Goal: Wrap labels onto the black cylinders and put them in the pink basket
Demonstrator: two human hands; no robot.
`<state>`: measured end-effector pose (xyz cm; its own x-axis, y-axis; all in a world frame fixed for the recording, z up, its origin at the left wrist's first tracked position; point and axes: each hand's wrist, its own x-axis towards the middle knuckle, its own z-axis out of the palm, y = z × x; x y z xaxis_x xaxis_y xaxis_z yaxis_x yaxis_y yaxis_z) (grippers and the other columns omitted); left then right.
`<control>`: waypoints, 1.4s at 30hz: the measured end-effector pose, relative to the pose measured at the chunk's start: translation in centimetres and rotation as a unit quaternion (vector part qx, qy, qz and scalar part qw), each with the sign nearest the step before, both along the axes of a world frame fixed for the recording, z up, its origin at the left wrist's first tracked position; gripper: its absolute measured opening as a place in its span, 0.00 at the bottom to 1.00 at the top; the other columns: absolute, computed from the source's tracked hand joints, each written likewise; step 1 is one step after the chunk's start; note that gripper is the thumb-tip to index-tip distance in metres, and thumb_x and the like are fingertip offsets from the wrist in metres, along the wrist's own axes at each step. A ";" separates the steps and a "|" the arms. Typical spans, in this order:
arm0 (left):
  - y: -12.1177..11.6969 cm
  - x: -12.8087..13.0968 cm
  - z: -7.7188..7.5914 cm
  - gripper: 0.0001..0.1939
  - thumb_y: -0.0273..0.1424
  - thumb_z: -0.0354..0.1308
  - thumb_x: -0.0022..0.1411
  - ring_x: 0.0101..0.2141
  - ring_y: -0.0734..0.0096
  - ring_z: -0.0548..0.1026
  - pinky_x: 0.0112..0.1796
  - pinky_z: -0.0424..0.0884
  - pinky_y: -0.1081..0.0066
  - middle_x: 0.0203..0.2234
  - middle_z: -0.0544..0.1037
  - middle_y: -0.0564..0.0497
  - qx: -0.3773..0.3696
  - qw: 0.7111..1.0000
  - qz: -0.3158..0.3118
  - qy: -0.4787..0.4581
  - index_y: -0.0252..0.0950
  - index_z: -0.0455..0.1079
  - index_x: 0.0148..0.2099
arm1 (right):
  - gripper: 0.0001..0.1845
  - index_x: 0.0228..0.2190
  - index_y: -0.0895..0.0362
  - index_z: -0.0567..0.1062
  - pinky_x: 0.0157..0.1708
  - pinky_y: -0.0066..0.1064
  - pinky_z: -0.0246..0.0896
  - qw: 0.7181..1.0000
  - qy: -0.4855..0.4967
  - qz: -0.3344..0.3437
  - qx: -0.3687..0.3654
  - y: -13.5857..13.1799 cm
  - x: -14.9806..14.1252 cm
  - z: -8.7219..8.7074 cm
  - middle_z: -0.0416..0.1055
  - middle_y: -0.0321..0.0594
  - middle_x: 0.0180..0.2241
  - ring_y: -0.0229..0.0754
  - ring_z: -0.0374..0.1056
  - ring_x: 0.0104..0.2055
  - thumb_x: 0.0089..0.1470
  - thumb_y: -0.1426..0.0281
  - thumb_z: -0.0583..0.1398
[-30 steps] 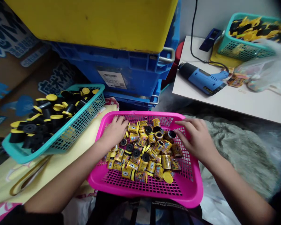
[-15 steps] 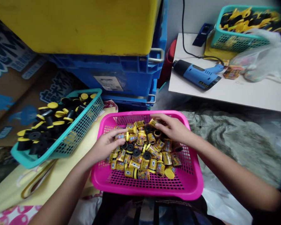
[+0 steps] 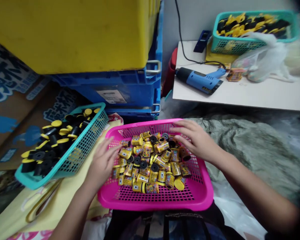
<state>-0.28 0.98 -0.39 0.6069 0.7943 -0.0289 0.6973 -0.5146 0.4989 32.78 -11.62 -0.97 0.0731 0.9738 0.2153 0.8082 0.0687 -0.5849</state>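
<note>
A pink basket (image 3: 155, 204) rests on the lap and holds a heap of small yellow-labelled canisters (image 3: 150, 163), some with black or yellow ends showing. My left hand (image 3: 102, 163) hovers over the basket's left rim, fingers apart and slightly blurred, with nothing in it. Above the back right of the heap, my right hand (image 3: 197, 140) has its fingers spread and also holds nothing. Whether its fingertips touch the canisters beneath, I cannot tell.
To the left stands a teal basket (image 3: 87, 141) of black canisters with yellow lids. Stacked blue crates (image 3: 130, 90) and a yellow bin (image 3: 77, 36) rise ahead. On a white table (image 3: 260, 96) at right lie a blue heat gun (image 3: 200, 80), a plastic bag (image 3: 267, 60) and another teal basket (image 3: 227, 46).
Both hands have lifted off the canisters and moved outward, left hand to the left, right hand to the right. The canister at the right fingertips was let go. The view has shifted slightly.
</note>
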 end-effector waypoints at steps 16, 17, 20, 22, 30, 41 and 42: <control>-2.1 4.7 -2.2 0.23 0.40 0.48 0.65 0.58 0.49 0.63 0.57 0.58 0.51 0.55 0.68 0.35 0.065 0.990 0.087 0.087 0.33 0.67 0.56 | 0.26 0.41 0.64 0.72 0.37 0.37 0.71 0.834 0.437 -0.109 -0.319 -4.7 2.7 -2.9 0.76 0.48 0.37 0.50 0.73 0.36 0.45 0.57 0.59; -1.8 5.6 -2.3 0.23 0.40 0.50 0.64 0.56 0.49 0.66 0.55 0.61 0.51 0.53 0.70 0.36 0.043 0.989 0.090 0.105 0.34 0.67 0.56 | 0.26 0.41 0.63 0.72 0.37 0.37 0.71 0.835 0.433 -0.113 -0.319 -4.7 2.7 -3.1 0.76 0.47 0.37 0.51 0.72 0.36 0.45 0.57 0.58; -0.8 6.9 -3.0 0.19 0.36 0.51 0.64 0.49 0.54 0.73 0.51 0.67 0.57 0.47 0.76 0.40 0.014 0.988 0.097 0.121 0.35 0.70 0.54 | 0.26 0.41 0.62 0.72 0.40 0.39 0.70 0.837 0.434 -0.105 -0.317 -4.8 2.8 -3.5 0.75 0.46 0.39 0.52 0.72 0.39 0.45 0.56 0.59; -0.3 6.9 -3.5 0.16 0.34 0.51 0.64 0.47 0.57 0.75 0.50 0.68 0.61 0.45 0.78 0.42 0.019 0.988 0.095 0.118 0.36 0.73 0.51 | 0.27 0.43 0.61 0.72 0.43 0.40 0.70 0.826 0.459 -0.094 -0.312 -4.8 2.7 -3.6 0.75 0.46 0.41 0.53 0.72 0.42 0.46 0.55 0.60; 0.0 5.4 -0.9 0.20 0.39 0.51 0.64 0.55 0.51 0.69 0.56 0.62 0.53 0.53 0.73 0.41 0.036 0.994 0.020 0.099 0.37 0.71 0.54 | 0.22 0.38 0.64 0.73 0.30 0.34 0.70 0.766 0.545 -0.134 -0.313 -4.5 3.7 -4.7 0.76 0.45 0.30 0.44 0.72 0.28 0.42 0.62 0.60; -5.2 9.8 -0.7 0.33 0.51 0.52 0.59 0.52 0.52 0.71 0.52 0.68 0.57 0.51 0.74 0.43 -0.314 0.940 0.036 -0.126 0.36 0.60 0.60 | 0.20 0.40 0.64 0.73 0.38 0.40 0.71 0.661 0.633 -0.263 -0.304 -11.8 12.8 -5.7 0.76 0.49 0.31 0.48 0.74 0.32 0.47 0.64 0.56; -5.2 11.3 -0.2 0.31 0.51 0.50 0.61 0.52 0.53 0.72 0.51 0.69 0.58 0.50 0.75 0.44 -0.316 0.939 0.005 -0.136 0.36 0.62 0.59 | 0.20 0.39 0.63 0.74 0.39 0.41 0.71 0.674 0.621 -0.272 -0.294 -13.1 13.3 -5.6 0.76 0.50 0.31 0.49 0.74 0.33 0.48 0.63 0.54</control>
